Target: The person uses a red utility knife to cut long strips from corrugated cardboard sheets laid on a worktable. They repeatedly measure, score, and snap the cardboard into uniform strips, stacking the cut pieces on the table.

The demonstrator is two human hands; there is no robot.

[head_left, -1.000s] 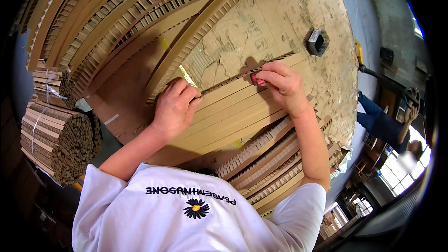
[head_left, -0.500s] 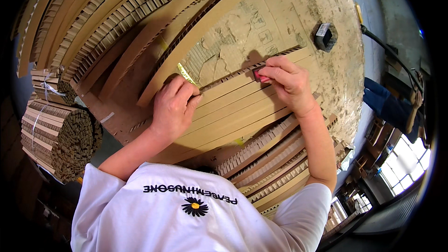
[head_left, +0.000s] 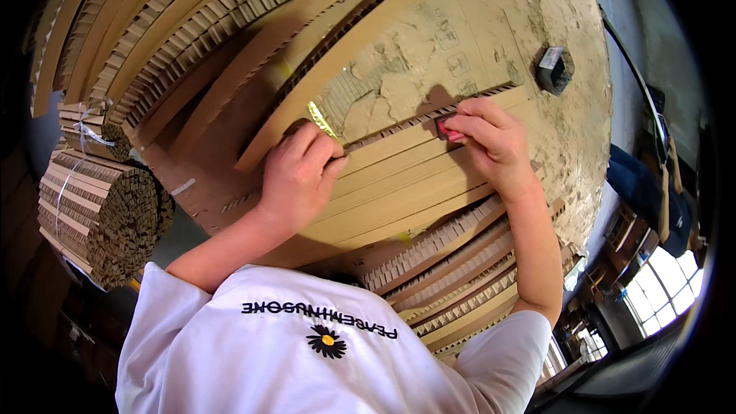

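Fingers curled, my left hand (head_left: 299, 172) grips the left part of the farthest strip in a row of flat brown cardboard strips (head_left: 406, 153). Beside its knuckles a shiny yellow strip (head_left: 325, 120) lies on the table. My right hand (head_left: 494, 146) is closed in a pinch on a small red-and-dark tool (head_left: 445, 127), whose exact kind I cannot make out. That tool rests at the notched far edge of the same cardboard strip. My fingers hide part of it.
Long curved cardboard strips (head_left: 353, 46) fill the table's far left, and more lie in front on the right (head_left: 460, 249). Tied bundles (head_left: 107, 218) stand at the left. A dark roll-like block (head_left: 553, 70) sits at the far right. Another person (head_left: 652, 195) is beyond the table.
The whole view has shifted slightly, so the table and both hands appear a little further right. Both hands keep the same grip, the red-and-dark tool staying at the strip's edge.
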